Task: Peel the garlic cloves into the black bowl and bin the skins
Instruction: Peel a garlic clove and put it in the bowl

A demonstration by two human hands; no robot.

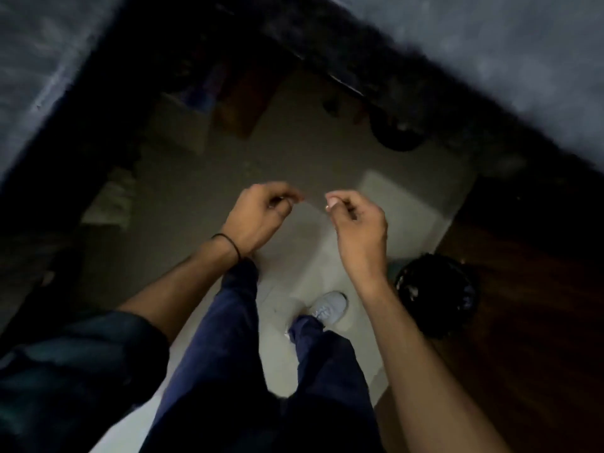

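Two bare hands hover at the middle of a dim, blurred view looking straight down at a person's own legs and a pale grey floor (202, 197). The left hand (261, 217) has its fingers curled in and its thumb drawn against the forefinger; motion blur hides the fingertips, so I cannot tell whether it holds anything. A thin black band (228, 243) circles that wrist. The right hand (356, 230), near it but apart, also has curled fingers, and its fingertips pinch a small pale piece (330, 202) — too blurred to say whether it is garlic clove or skin.

Low on the right, just beside the right forearm, a round black bin (434, 295) with a dark liner stands on the floor against a reddish-brown wooden panel (523, 322). A few pale flecks show inside its rim.

Below the hands, dark navy trousers (228, 354) lead down to a pale grey shoe (328, 308) planted on the floor. A mottled grey counter (490, 53) fills the upper corners, with deep shadow beneath it. In that shadow sits a dark round object (397, 135) — what it is cannot be made out.
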